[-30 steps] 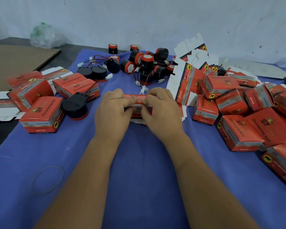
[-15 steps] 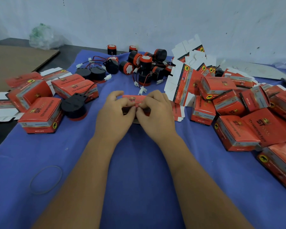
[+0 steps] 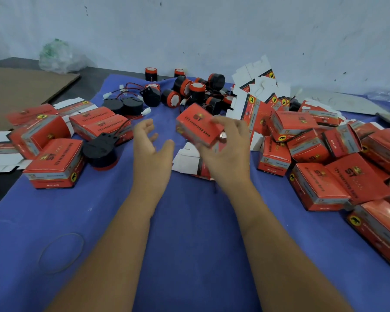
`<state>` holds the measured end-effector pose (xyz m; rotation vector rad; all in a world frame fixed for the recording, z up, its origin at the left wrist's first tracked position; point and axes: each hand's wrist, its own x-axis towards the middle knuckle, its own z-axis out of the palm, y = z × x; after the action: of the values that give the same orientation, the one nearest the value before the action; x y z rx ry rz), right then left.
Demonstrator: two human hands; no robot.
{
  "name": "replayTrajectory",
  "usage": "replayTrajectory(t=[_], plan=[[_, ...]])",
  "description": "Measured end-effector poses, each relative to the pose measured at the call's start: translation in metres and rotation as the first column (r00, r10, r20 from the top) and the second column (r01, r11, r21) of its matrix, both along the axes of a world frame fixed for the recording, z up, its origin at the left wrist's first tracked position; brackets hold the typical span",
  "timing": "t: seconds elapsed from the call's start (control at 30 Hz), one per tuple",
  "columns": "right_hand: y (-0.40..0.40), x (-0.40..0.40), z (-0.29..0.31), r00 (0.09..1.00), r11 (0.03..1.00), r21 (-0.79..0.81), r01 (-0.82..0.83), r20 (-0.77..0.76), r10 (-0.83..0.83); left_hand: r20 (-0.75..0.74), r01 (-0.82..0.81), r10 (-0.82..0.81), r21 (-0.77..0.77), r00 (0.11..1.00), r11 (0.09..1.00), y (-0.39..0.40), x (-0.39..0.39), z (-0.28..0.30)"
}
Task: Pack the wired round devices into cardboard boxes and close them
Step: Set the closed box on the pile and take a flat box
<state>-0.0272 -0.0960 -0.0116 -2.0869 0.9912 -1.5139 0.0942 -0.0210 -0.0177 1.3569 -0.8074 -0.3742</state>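
Red cardboard box (image 3: 198,126) is gripped in the right hand (image 3: 225,152), long axis tilted down to the right. Left hand (image 3: 151,149) is empty with fingers relaxed, and lies nearer the loose black device (image 3: 100,152) to its left.

Left hand (image 3: 152,146): raised, palm turned inward toward the right, fingers loosely spread and slightly curled, holding nothing, apart from the grip. Right hand (image 3: 226,149): raised beside it, fingers curled round the near end of a red box (image 3: 197,124), thumb below, box tilted. Both forearms bare, reaching forward from the lower edge.
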Motion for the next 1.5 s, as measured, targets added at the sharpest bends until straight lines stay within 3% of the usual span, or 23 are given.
replayTrajectory(t=[0.1,0.2,0.3,0.43,0.47,0.53,0.6,0.63,0.73,0.8,0.9,0.97,1.03,1.13,1.2,1.27,1.37,1.5], plan=[[-0.014,-0.022,0.019,0.977,0.977,-0.079,0.196,0.101,-0.188,0.3,0.087,-0.123,0.13,0.946,0.988,-0.001,-0.007,-0.004],[-0.03,-0.054,0.045,0.927,0.934,-0.064,0.35,0.169,-0.336,0.57,0.078,-0.229,0.277,0.789,0.958,-0.005,-0.006,-0.012],[-0.045,-0.084,0.067,0.87,0.876,-0.034,0.482,0.134,-0.474,0.62,0.039,-0.29,0.385,0.729,0.922,-0.006,-0.005,-0.014],[-0.057,-0.101,0.079,0.832,0.798,0.237,0.553,-0.209,-0.514,0.672,0.05,-0.366,0.44,0.644,0.896,-0.004,-0.006,-0.014],[-0.054,-0.097,0.079,0.81,0.775,0.251,0.58,-0.274,-0.518,0.68,0.029,-0.407,0.494,0.609,0.869,-0.004,-0.007,-0.014],[-0.042,-0.083,0.072,0.77,0.783,0.104,0.613,-0.298,-0.564,0.665,-0.035,-0.469,0.596,0.581,0.802,-0.003,-0.008,-0.015],[-0.026,-0.061,0.061,0.833,0.859,-0.067,0.508,-0.216,-0.51,0.65,-0.114,-0.466,0.646,0.601,0.755,-0.003,-0.009,-0.016],[-0.017,-0.048,0.055,0.889,0.91,-0.062,0.409,-0.196,-0.413,0.659,-0.165,-0.437,0.647,0.613,0.744,-0.003,-0.009,-0.016],[0.0,-0.014,0.029,0.945,0.969,0.159,0.191,-0.297,-0.137,0.685,-0.321,-0.272,0.606,0.675,0.728,-0.002,-0.001,-0.016],[0.001,0.002,0.007,0.876,0.967,0.185,0.174,-0.478,-0.067,0.685,-0.392,-0.185,0.594,0.705,0.703,-0.001,0.005,-0.016],[0.001,0.01,-0.016,0.681,0.976,0.159,0.148,-0.732,0.016,0.681,-0.424,-0.128,0.579,0.721,0.696,-0.004,0.006,-0.013],[-0.001,0.01,-0.022,0.626,0.988,0.111,0.112,-0.78,0.017,0.639,-0.403,-0.041,0.532,0.768,0.744,-0.005,0.007,-0.01],[0.0,0.009,-0.023,0.633,0.995,0.052,0.088,-0.774,-0.016,0.494,-0.331,0.086,0.434,0.865,0.838,-0.006,0.011,-0.008],[0.002,0.008,-0.019,0.744,1.0,-0.005,-0.002,-0.668,-0.002,0.037,-0.116,0.112,0.175,0.993,0.978,-0.004,0.009,-0.002],[0.003,0.009,-0.015,0.825,0.997,-0.024,-0.071,-0.563,0.045,-0.235,0.043,-0.044,-0.009,0.971,0.999,-0.006,0.005,0.002],[0.006,0.009,-0.012,0.858,0.991,0.005,-0.135,-0.499,0.12,-0.303,0.106,-0.134,-0.106,0.944,0.989,-0.008,0.002,0.004],[0.014,0.009,-0.01,0.875,0.958,0.097,-0.27,-0.39,0.286,-0.349,0.015,-0.09,-0.21,0.933,0.978,-0.004,0.007,0.009],[0.016,0.004,-0.001,0.966,0.952,0.176,-0.25,-0.02,0.257,-0.427,-0.129,0.009,-0.254,0.904,0.959,0.006,0.022,0.016]])
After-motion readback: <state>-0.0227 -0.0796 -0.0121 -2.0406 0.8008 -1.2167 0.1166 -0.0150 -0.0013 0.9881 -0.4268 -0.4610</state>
